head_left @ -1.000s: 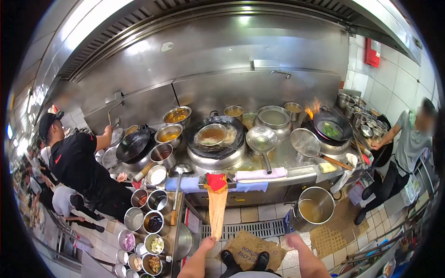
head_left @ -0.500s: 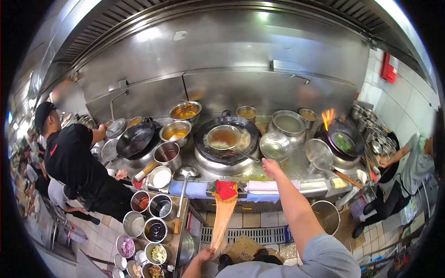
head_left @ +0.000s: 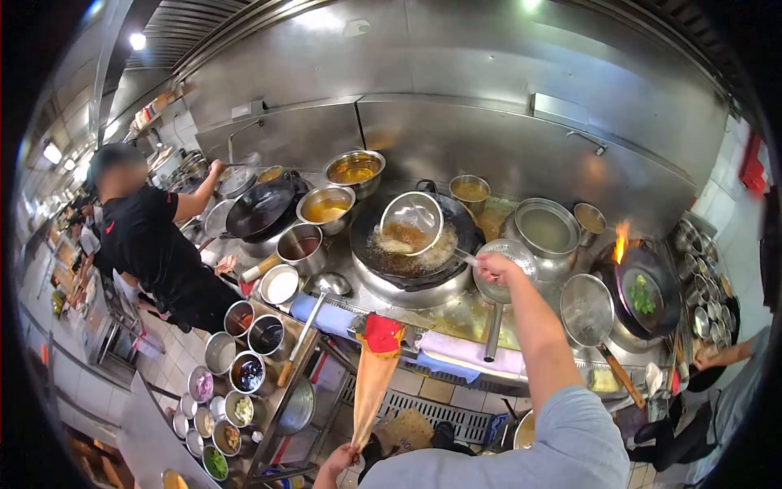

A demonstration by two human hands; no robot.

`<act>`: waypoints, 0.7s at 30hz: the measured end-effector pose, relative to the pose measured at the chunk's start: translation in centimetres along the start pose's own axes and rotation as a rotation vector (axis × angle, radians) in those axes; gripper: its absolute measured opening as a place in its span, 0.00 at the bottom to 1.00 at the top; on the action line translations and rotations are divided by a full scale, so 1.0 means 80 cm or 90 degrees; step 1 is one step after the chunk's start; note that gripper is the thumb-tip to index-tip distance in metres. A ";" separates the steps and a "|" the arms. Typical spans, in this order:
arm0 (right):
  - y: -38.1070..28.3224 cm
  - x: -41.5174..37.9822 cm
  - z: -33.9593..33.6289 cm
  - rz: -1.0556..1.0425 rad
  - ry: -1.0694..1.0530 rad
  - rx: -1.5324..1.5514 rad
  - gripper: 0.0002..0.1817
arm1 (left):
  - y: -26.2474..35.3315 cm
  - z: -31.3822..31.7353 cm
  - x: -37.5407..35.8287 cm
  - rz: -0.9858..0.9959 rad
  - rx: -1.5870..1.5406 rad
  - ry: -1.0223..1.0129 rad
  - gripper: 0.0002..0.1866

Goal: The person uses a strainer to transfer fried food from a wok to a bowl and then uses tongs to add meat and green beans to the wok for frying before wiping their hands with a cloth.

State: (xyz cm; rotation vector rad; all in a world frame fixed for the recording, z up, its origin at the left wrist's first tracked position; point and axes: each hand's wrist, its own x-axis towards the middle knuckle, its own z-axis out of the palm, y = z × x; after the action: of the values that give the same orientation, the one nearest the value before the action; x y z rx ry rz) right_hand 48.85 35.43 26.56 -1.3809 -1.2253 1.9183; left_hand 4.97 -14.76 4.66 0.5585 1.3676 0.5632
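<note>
My right hand is closed around the handle of a round strainer. The strainer is tilted over a black wok of bubbling oil, with pale food frothing beside and below it. Beneath my right hand lies a perforated skimmer, its handle pointing toward me. Low in the view, my left hand grips the lower end of a long orange-tan cloth. The cloth stretches up to the stove's front edge, where a red cloth covers its top.
At left a co-worker stands by another wok. Metal bowls of amber liquid sit between the woks. A flame rises beside a wok of greens at right. Ingredient containers fill the left shelf; a ladle lies nearby.
The strainer, flatter in the oil before, is now raised and tilted. My right hand has shifted along with it. My left hand still holds the cloth. The camera view has turned.
</note>
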 end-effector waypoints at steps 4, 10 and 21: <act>-0.009 -0.005 -0.059 -0.006 0.062 -0.124 0.15 | 0.017 0.030 -0.017 -0.003 -0.054 0.056 0.16; -0.021 -0.036 -0.104 -0.069 -0.001 -0.316 0.20 | 0.033 0.013 -0.026 -0.001 -0.051 0.091 0.14; 0.004 -0.056 -0.012 0.058 -0.126 -0.012 0.10 | 0.040 0.035 -0.023 -0.027 -0.093 0.127 0.12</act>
State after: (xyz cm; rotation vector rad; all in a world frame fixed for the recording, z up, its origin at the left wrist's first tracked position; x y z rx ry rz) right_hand 51.47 32.16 28.40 -1.3014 -1.2933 2.1541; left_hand 7.36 -13.77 8.47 0.3617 1.5086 0.6929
